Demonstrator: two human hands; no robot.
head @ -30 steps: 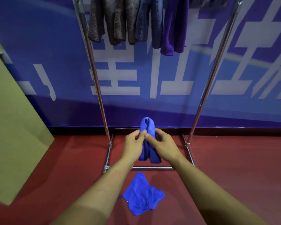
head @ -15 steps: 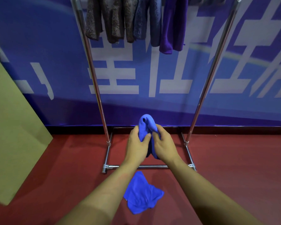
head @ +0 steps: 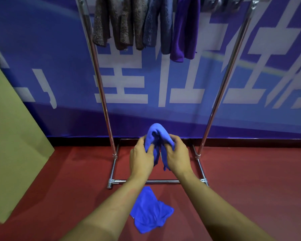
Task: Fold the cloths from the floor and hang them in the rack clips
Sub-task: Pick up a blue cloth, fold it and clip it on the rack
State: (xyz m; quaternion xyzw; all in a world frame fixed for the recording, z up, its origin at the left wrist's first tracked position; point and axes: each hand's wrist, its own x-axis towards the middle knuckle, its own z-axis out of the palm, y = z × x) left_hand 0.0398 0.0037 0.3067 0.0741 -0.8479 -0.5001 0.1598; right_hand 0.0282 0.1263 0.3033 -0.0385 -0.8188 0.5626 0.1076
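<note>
I hold a folded blue cloth (head: 156, 134) in the air before the rack, its fold humped upward and its ends hanging down between my palms. My left hand (head: 142, 157) grips its left side and my right hand (head: 176, 156) grips its right side, fingers curled into the fabric. A second blue cloth (head: 150, 210) lies crumpled on the red floor between my forearms. The chrome rack (head: 102, 91) stands ahead; several cloths hang from its top: brown ones (head: 116, 23), a grey-blue one (head: 159, 25) and a purple one (head: 184, 28). The clips are mostly out of view.
The rack's base bar (head: 162, 181) crosses the floor just beyond the loose cloth, with its right post (head: 222, 87) slanting up. A large cardboard panel (head: 10, 140) leans at the left. A blue banner wall (head: 163, 84) backs the rack.
My hands have closed further round the cloth and bunched it; its hanging ends look shorter and the fold rounder. The cloth on the floor has not moved.
</note>
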